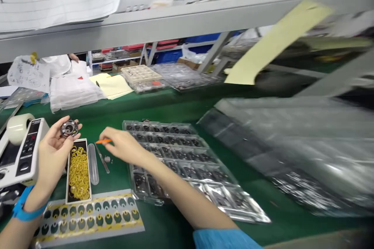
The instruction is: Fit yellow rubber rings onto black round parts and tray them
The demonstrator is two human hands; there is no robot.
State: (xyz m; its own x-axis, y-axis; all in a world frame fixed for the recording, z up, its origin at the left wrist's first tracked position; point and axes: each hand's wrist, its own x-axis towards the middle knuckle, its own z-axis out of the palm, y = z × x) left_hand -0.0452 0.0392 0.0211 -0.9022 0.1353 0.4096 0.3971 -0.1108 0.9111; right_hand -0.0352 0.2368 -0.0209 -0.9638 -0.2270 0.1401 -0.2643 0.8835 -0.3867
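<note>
In my left hand (pixel 55 149) is a small round black part (pixel 69 128) with a ring of dots and an open centre, held up between thumb and fingers. My right hand (pixel 122 146) pinches a thin orange stick-like tool (pixel 103 141), its tip pointing left toward the round part but apart from it. Below and between the hands stands a white box (pixel 86 198) filled with yellow rings (pixel 78 171). Beside it lie a clear plastic case (pixel 93 165) and metal tweezers (pixel 103 159). A sheet of yellow-edged stickers (pixel 93 218) lies in front.
Under my right forearm is a clear compartment tray (pixel 201 144) of dark round parts. Further right are plastic-covered trays (pixel 292 144), blurred. A white tape dispenser (pixel 26 151) stands at the left. A grey shelf beam (pixel 163 21) with a hanging yellow strip (pixel 271 46) crosses above.
</note>
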